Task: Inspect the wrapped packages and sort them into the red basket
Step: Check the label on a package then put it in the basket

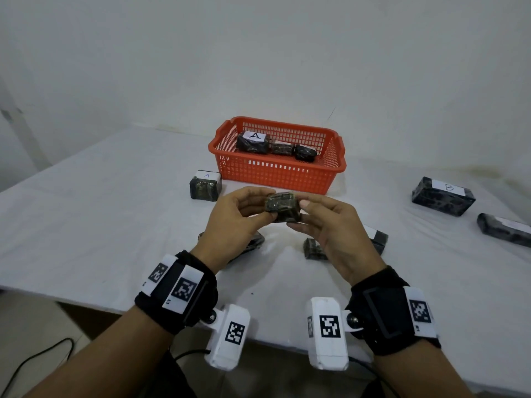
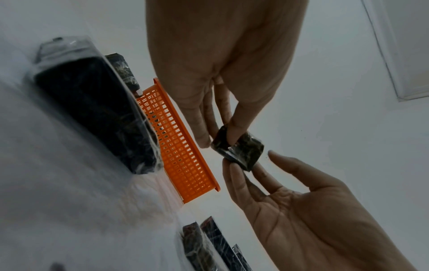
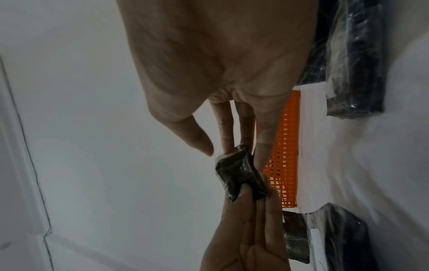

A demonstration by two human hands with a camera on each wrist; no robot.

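Note:
Both hands hold one small dark wrapped package (image 1: 283,206) in the air in front of the red basket (image 1: 275,175). My left hand (image 1: 265,205) pinches its left end between thumb and fingers; in the left wrist view the thumb presses on the package (image 2: 246,152). My right hand (image 1: 300,214) holds the right end, fingers underneath and thumb at the top edge. No label shows on it. The right wrist view shows the package (image 3: 239,176) between both sets of fingertips. The basket holds three wrapped packages, one labelled A (image 1: 253,142).
On the white table an A-labelled package (image 1: 205,186) sits left of the basket. A B-labelled package (image 1: 442,196) and a long one (image 1: 502,229) lie at the right. More packages (image 1: 314,249) lie under my hands. The table's front edge runs near my wrists.

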